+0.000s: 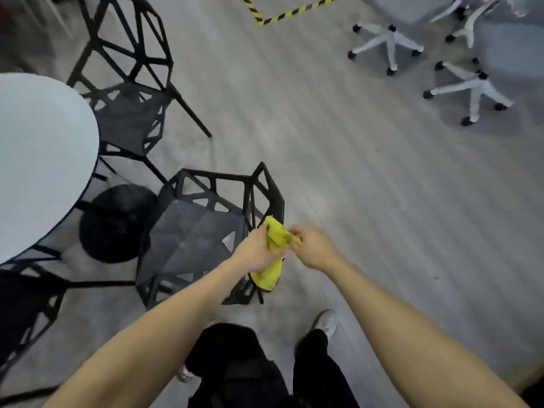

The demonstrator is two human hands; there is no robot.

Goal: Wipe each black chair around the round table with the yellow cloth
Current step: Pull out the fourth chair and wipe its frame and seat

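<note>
Yellow cloth [275, 240] bunched up, held by both hands over the back corner of the nearest black chair [191, 240]. Left grip [259, 250] curled tight round the cloth's middle, with one end hanging down below. Right grip [313, 245] pinching the top bit of the cloth. Another black chair [129, 83] farther off, a third [26, 313] at the left edge, all beside the round white counter [41, 154]. White office chairs [388, 45] well apart, across the grey floor [323, 142].
</note>
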